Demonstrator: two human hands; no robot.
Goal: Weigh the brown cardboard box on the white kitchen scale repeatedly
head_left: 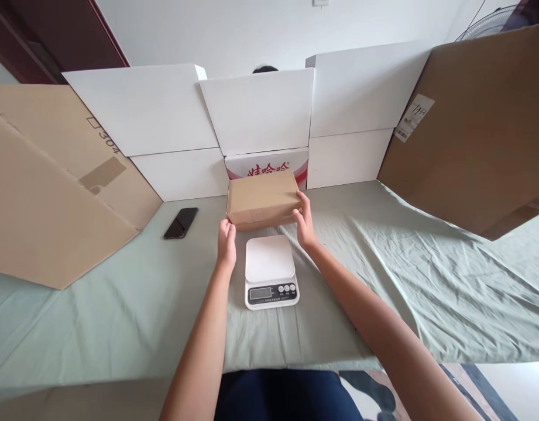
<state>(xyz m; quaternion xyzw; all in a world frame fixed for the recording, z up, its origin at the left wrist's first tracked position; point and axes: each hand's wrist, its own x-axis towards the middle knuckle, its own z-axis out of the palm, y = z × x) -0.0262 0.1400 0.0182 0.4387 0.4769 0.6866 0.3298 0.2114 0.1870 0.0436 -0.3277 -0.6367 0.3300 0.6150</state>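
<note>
Item: box, which I clasped with left hand and right hand at opposite ends, best kept level above scale.

Head view: worn on the person's head, looking forward and down at the table.
Distance: arm's reach, scale at 12 o'clock.

Brown box; white scale; pale green sheet; black phone
</note>
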